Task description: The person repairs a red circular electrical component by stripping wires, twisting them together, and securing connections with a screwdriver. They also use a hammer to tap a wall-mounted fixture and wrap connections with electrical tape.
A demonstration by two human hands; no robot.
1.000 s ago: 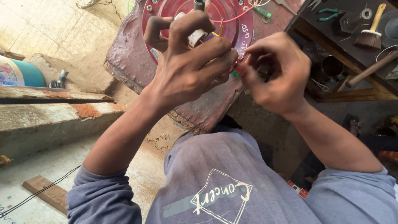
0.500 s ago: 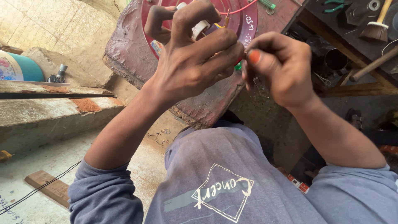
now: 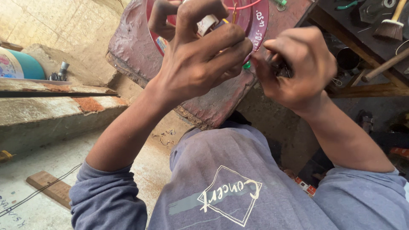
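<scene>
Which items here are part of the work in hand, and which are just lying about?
In hand: left hand, right hand, red round housing, green-tipped wire.
Lying about: brush, teal cylinder, wooden block, green pliers.

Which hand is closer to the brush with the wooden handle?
The right hand. The brush lies on the dark shelf at the top right, apart from that hand and beyond it. The left hand is farther away, over the red round dish.
</scene>
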